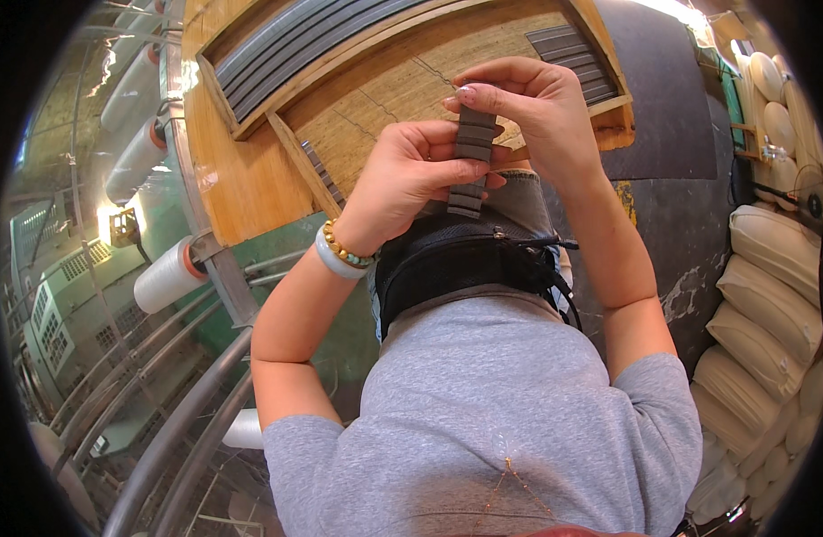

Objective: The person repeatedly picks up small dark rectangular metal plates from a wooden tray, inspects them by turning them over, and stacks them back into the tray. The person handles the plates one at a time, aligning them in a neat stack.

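Note:
A dark grey strip of linked segments [474, 137] hangs between both hands above the near side of a wooden tray [297, 158]. My left hand [411, 171] grips its middle and lower part, the thumb lying across the front. My right hand [545, 101] pinches the strip's top end between thumb and fingers. The strip's lower end hangs free over the black waist bag [445, 262]. Long grey strips [304, 50] lie side by side in the tray's far compartment. Shorter grey segmented pieces [576, 60] sit at the near compartment's right end, and a narrow grey row [320, 168] lies at its left.
The tray rests on a wooden board [243, 194]. On the left, a white yarn cone [166, 275] and others are mounted on a metal post [227, 282], with curved metal rails [183, 429] below. Stacked cream-coloured bundles [764, 315] stand at the right. A cable [566, 288] hangs beside the waist bag.

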Available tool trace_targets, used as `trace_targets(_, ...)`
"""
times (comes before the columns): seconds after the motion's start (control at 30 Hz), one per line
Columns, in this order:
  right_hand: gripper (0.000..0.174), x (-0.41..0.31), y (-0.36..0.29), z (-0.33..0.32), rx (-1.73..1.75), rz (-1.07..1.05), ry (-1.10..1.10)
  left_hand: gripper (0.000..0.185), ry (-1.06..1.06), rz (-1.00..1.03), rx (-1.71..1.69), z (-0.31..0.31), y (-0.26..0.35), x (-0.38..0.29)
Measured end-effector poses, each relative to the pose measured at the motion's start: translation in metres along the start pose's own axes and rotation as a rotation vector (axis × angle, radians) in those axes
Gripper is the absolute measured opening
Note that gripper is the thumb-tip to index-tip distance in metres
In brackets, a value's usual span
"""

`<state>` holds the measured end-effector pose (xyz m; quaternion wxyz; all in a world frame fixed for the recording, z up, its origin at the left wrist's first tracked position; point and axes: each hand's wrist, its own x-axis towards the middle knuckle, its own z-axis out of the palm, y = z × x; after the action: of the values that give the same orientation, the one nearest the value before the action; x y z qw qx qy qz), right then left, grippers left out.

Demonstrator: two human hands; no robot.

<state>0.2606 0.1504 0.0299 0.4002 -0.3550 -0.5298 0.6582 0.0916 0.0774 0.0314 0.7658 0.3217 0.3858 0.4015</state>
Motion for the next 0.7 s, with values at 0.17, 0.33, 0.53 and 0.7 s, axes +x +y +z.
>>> trace_targets(0.17, 0.014, 0.005, -0.006, -0.005, -0.033, 0.052, -0.079, 0.030, -0.005, 0.002, 0.018, 0.000, -0.001, 0.001)
trace_targets(0.33, 0.013, 0.008, -0.010, -0.005, -0.042, 0.046, -0.115, 0.030, -0.022, -0.003, 0.032, -0.001, 0.001, 0.000)
trace_targets(0.53, 0.013, 0.013, -0.011, -0.003, -0.080, -0.002, -0.103, 0.035, -0.084, -0.026, 0.060, 0.001, 0.000, -0.001)
trace_targets(0.7, 0.032, 0.022, -0.045, -0.039, 0.012, -0.136, -0.002, 0.039, 0.005, -0.112, 0.058, -0.005, -0.001, -0.007)
